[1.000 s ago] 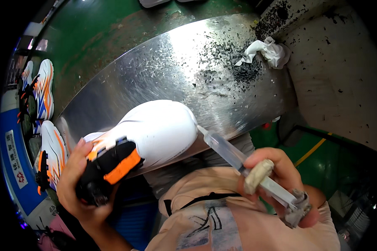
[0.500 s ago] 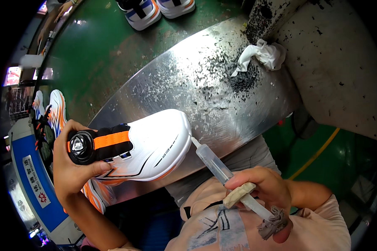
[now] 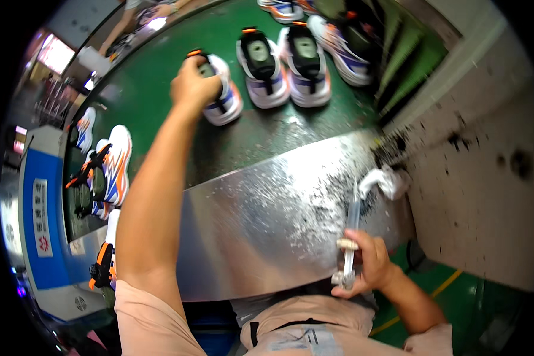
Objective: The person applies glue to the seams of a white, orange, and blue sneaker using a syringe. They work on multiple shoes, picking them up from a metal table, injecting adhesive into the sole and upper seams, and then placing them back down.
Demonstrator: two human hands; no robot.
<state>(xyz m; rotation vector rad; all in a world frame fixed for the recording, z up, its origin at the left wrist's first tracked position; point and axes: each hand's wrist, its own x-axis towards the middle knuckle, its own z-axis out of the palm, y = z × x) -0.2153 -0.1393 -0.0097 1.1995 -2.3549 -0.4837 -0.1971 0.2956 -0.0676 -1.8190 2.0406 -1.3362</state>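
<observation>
My left hand [image 3: 194, 86] reaches far over the green surface and is closed on the upper part of a white, purple and orange sports shoe [image 3: 225, 110]; some fingers are hidden behind the hand. Two matching shoes, one [image 3: 262, 68] and another [image 3: 305, 65], stand side by side to its right, heels toward me. In my right hand [image 3: 368, 261] is a clear syringe [image 3: 353, 213] with whitish wrapping round its grip and plunger end. Its tip points away from me, close to a crumpled white cloth [image 3: 385, 182] on the metal plate [image 3: 237, 249].
Black and pale residue [image 3: 329, 207] specks the metal plate. A beige machine panel [image 3: 474, 196] rises at the right. More shoes [image 3: 117, 163] stand at the left beside a blue and grey machine [image 3: 38, 219]. Another person's arm [image 3: 120, 26] shows at the far left.
My left hand has left the white shoe with the black dial and moved far forward onto another shoe. The syringe has swung upright, away from the shoe's toe, toward the cloth.
</observation>
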